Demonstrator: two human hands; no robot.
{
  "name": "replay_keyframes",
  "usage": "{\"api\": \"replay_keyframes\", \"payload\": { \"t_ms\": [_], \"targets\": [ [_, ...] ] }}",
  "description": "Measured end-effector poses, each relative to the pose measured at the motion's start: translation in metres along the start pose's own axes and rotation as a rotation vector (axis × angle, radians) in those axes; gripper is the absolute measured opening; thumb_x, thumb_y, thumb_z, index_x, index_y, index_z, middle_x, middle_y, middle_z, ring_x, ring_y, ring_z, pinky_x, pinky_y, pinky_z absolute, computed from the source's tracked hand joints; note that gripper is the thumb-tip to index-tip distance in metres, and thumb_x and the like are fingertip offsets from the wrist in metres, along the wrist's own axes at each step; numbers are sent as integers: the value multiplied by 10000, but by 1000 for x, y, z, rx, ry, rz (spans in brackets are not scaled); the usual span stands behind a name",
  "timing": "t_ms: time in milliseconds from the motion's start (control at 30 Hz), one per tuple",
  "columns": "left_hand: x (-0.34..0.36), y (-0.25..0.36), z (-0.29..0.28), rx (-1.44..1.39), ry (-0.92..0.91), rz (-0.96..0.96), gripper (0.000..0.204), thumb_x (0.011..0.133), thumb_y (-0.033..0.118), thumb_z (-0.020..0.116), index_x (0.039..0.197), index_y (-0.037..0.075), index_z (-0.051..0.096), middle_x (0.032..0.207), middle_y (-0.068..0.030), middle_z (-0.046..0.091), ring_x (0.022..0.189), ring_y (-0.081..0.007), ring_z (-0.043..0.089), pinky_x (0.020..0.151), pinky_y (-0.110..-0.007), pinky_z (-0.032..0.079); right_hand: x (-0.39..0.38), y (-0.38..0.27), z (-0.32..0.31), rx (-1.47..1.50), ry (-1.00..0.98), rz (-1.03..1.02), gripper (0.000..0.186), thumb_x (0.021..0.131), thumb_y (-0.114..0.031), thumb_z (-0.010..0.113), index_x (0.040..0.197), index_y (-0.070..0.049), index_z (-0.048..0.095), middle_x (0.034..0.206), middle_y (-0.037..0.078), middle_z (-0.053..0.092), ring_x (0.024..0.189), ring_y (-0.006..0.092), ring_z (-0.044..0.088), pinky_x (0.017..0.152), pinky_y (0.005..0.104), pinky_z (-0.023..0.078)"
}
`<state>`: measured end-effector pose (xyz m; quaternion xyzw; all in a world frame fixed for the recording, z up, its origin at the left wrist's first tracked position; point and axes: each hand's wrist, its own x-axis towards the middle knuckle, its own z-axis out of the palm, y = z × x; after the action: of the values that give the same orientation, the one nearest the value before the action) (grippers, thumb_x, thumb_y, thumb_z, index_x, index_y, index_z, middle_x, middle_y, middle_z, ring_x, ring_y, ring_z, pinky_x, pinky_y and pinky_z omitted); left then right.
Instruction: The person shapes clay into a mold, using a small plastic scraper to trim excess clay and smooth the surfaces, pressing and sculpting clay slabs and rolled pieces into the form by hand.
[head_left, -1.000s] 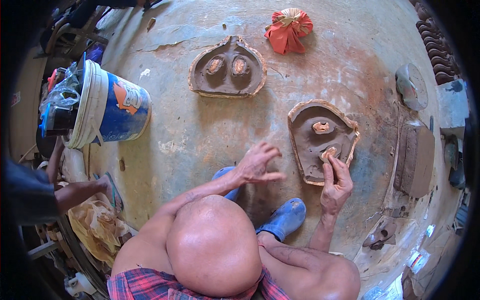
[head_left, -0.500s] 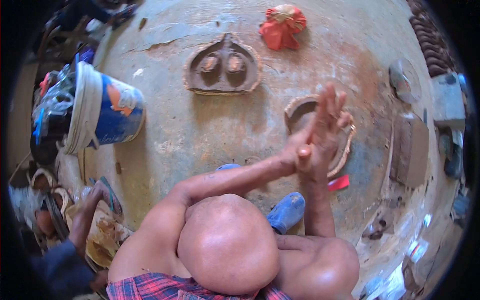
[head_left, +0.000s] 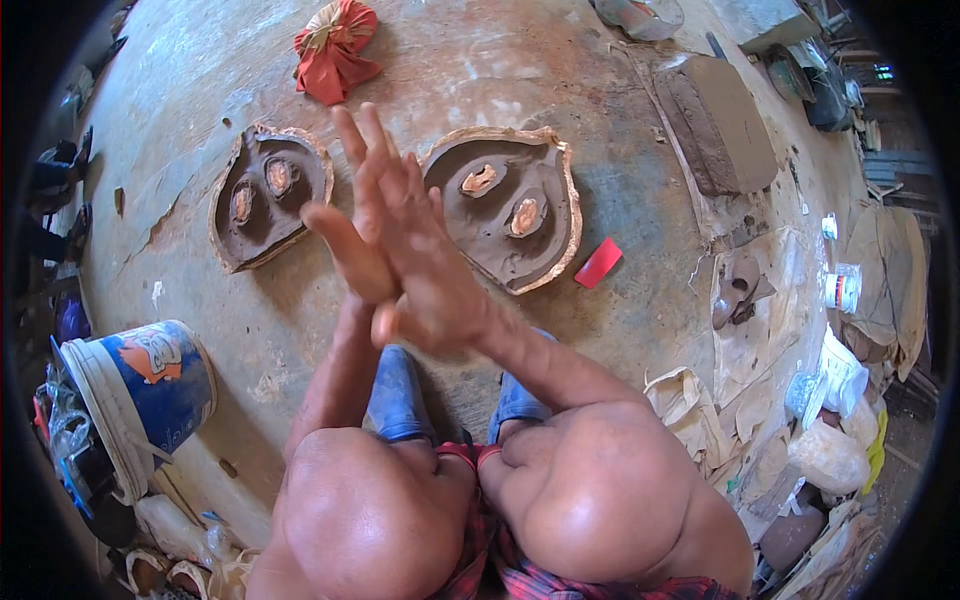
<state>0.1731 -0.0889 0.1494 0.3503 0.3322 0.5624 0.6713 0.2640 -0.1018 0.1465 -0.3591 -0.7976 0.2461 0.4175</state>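
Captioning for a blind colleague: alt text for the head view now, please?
Left hand and right hand overlap, fingers extended, above a floor holding two clay-lined molds, a red rectangular card and a red cloth bundle.

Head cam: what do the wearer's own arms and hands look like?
Left hand and right hand: human, no gloves. Left forearm and right forearm: slender, no sleeves; no watch, band or cable visible. Motion blur hides fine markings.
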Motion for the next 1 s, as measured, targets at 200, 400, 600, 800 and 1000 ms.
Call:
{"api": "replay_keyframes", "payload": {
  "t_ms": [200,400,600,800,1000],
  "targets": [
    [6,-4,8,20,-119,114,1300,692,1096,182,1690,313,-101,1778,-65,-112,1634,-308,-48,1297,-533,55,-3,19,5,126,142,54,979,985,-488,554,1681,4,73,1731,309,68,1598,513,38,1275,617,40],
    [-9,-20,19,-64,-246,194,1251,752,1051,290,1710,301,2,1789,-52,-35,1640,-280,22,1274,-520,230,-2,48,1,25,137,147,995,971,-532,553,1687,-14,95,1736,304,61,1610,485,41,1265,635,41],
    [-3,-27,-4,-705,-459,105,1233,766,1041,248,1705,292,-29,1783,-69,-60,1634,-310,33,1284,-542,123,-2,29,0,-23,171,161,1012,938,-530,544,1665,48,143,1725,304,143,1587,540,89,1268,625,60],
    [-4,-34,-3,-1254,-348,265,1171,830,991,312,1711,244,120,1784,-67,45,1627,-336,98,1291,-568,173,-4,-20,8,26,127,63,904,1013,-515,504,1674,6,171,1746,250,124,1609,478,41,1278,596,29],
    [-20,-33,1,-1238,-201,-87,1155,855,953,390,1714,257,56,1772,-125,116,1628,-305,122,1273,-525,237,-11,30,14,23,255,216,718,1088,-362,461,1700,-118,176,1754,246,71,1621,449,37,1248,668,-40]
  ]
}}
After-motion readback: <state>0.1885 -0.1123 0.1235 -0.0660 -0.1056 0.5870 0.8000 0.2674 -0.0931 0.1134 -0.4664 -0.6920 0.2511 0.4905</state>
